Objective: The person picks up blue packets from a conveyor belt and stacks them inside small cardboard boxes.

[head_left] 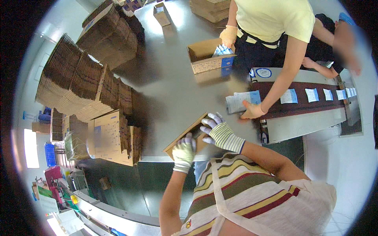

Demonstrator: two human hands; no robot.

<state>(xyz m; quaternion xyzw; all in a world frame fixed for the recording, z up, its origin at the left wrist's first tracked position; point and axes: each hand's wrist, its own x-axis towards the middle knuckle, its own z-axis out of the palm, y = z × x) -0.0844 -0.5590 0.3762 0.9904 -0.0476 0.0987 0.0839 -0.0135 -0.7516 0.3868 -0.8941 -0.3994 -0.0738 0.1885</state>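
Observation:
A brown cardboard box (188,132), narrow and slanted, sits at the table's near edge between my two gloved hands. My left hand (184,152) is closed over its near left end, with the fingertips at the upper rim. At its right end, my right hand (221,133) grips the far corner, fingers somewhat apart and curled over the edge. Dark shadow fills the inside of the box, and my hands cover part of its walls. Both gloves are whitish with green-striped cuffs and greyish fingertips.
Opposite, a co-worker's hand (253,110) holds flat packets (241,101) by a conveyor (315,93) carrying more packets; the other reaches into an open carton (209,65). Stacked flat cardboard (75,80) crowds the left. A small open box (162,15) stands at the table's far end.

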